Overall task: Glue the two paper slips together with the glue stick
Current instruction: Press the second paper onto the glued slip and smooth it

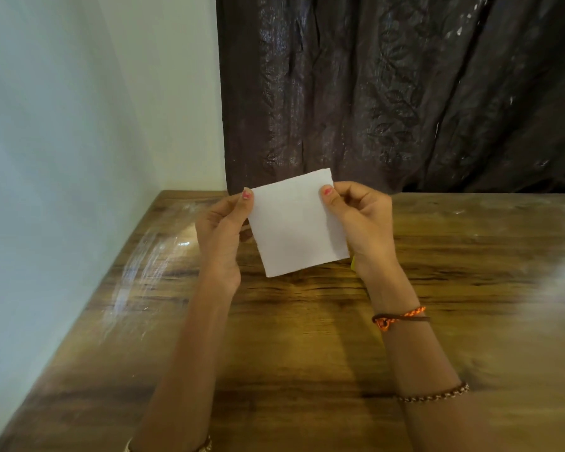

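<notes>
The left hand (221, 230) pinches the left edge of the paper (296, 223), thumb on the near face and the other fingers hidden behind it. The paper is held up off the worktop (307, 337), above its middle and toward the far edge, tilted a little with its top right corner highest. It reads as one white sheet; a faint upright line runs down it right of the middle, which may be the seam where the two slips overlap, though I cannot tell for sure. The right hand (362, 220) pinches the right edge the same way, thumb in front, the remaining fingers curled behind.

A small yellow-green sliver (353, 262) shows just under the paper's lower right corner, beside the right wrist. It could be the glue stick, but too little of it shows to say.

My judgement: if the line is a seam, the gluing is done and what is left is pressing or checking the join. If it is only a crease, the second slip is out of sight and the glue is yet to go on.

The worktop is brown wood grain with glossy glare patches near its left edge and right side. A pale wall (79, 125) stands along the left edge and a dark crinkled curtain (405, 93) hangs behind the far edge.
</notes>
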